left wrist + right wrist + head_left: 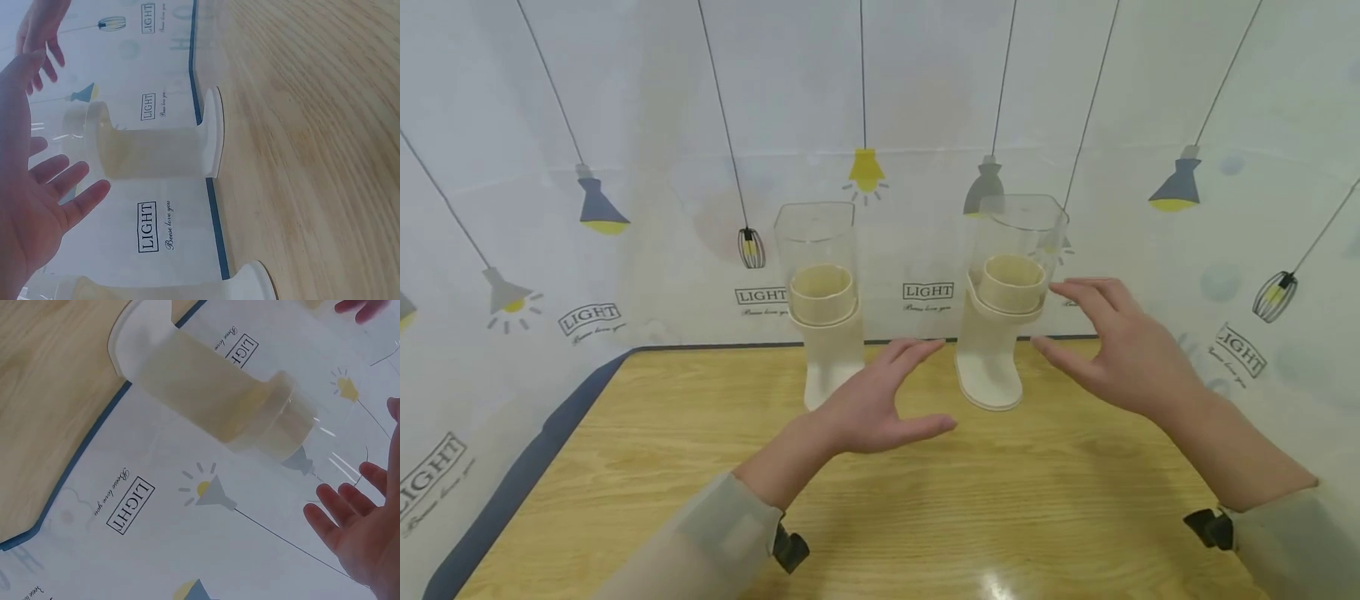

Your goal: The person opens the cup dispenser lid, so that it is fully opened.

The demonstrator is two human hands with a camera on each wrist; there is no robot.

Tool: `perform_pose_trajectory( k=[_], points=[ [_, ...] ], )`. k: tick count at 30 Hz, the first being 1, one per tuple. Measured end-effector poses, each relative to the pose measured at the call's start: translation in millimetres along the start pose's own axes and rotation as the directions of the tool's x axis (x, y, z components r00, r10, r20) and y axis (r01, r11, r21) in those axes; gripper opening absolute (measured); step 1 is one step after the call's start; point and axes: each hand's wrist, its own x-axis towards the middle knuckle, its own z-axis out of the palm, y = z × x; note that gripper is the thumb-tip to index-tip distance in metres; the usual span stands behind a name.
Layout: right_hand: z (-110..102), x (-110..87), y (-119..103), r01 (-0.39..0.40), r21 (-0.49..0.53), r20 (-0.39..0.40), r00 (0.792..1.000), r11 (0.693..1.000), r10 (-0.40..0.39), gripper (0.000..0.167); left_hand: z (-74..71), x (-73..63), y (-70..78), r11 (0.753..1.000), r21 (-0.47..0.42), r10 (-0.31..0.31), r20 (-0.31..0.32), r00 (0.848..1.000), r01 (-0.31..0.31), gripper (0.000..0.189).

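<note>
Two cream stands stand upright toward the back of the table, a left stand and a right stand. Each has a rounded foot and a round collar, topped by a transparent container. My left hand is in front of the left stand and overlaps it in the head view, thumb and fingers spread with nothing between them. Beside the right stand's transparent container, my right hand has its fingers extended and spread. In the right wrist view its fingertips are close to that container.
Under the stands is a wood-grain table with a dark blue strip along its left and back edges. A pale sheet printed with hanging lamps and "LIGHT" labels rises behind and at both sides. Dark straps sit at both sleeve cuffs.
</note>
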Motion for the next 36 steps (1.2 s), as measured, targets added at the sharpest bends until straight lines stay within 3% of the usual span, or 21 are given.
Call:
perform_pose_trajectory(
  k=[8,18,27,36],
  points=[
    [-13.1,41.3,5.0,-0.137,0.046,0.034,0.990,0.990,0.136,0.084,1.8,15.5,-1.1,0.998,-0.068,-0.018,-0.003,1.000,0.018,0.090],
    [-2.2,78.9,8.2,-0.281,0.066,0.152,0.951,0.957,0.269,0.096,7.6,32.4,-3.0,0.998,-0.032,-0.053,0.026,0.998,0.053,0.088],
    [10.5,96.8,8.3,-0.298,0.118,0.138,0.950,0.947,0.281,0.095,15.9,50.5,-6.6,0.996,-0.003,-0.089,0.054,0.995,0.090,0.086],
    [19.8,98.7,11.8,-0.290,0.151,0.093,0.956,0.945,0.279,0.082,21.6,75.7,-6.7,0.995,-0.028,-0.091,0.059,0.994,0.093,0.086]
  ],
)
